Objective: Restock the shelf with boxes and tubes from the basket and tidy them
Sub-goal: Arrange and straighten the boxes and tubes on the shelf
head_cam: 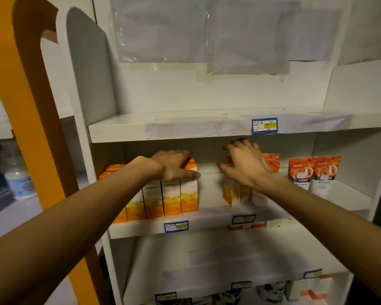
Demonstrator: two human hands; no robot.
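**Orange cartons squared up on the middle shelf**

Orange-and-white cardboard boxes [163, 194] stand upright in a tight row at the left of the white middle shelf [209, 219], faces forward at the front edge, probably so they read as one neat block. The left hand [174, 165] lies over the top of the rightmost box in that row, fingers straight and close together, thumb along its front; it looks to be steadying the row.

A gap of bare shelf separates this row from a smaller group of like orange boxes [232, 191], one turned at an angle. The right hand [244, 164] covers their tops, fingers spread and bent. I cannot tell whether it grips a box or only pushes, perhaps to close the gap.

Just right of that hand stands an orange-capped white tube [272, 164], mostly hidden by the wrist. Further right, two white tubes with orange flower print [317, 175] stand on their caps, apart from the boxes.

No basket is in view. Goods on the lowest shelf are cut off and blurred, and the blue-edged price tags [264, 125] are unreadable.
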